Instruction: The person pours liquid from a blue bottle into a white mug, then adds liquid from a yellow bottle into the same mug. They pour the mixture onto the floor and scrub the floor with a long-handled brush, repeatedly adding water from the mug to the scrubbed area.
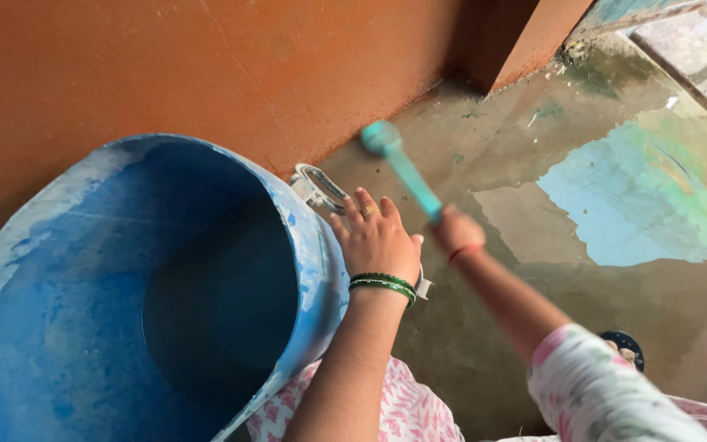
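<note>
A large blue plastic drum (83, 245) is tilted toward me, its open mouth dark inside. My left hand (376, 237), with green bangles at the wrist and a ring, rests fingers spread on the drum's rim, beside a white handle (318, 184). To its right, my right hand (457, 232) is closed around a teal handle of a tool (407, 170) that points up and away over the floor. The hand and tool are blurred by motion, and the tool's working end is not visible.
An orange-brown wall (206, 65) stands behind the drum. The concrete floor (533, 164) is wet, with a puddle reflecting sky (640, 196) at the right. A dark sandal (625, 344) shows near my right sleeve.
</note>
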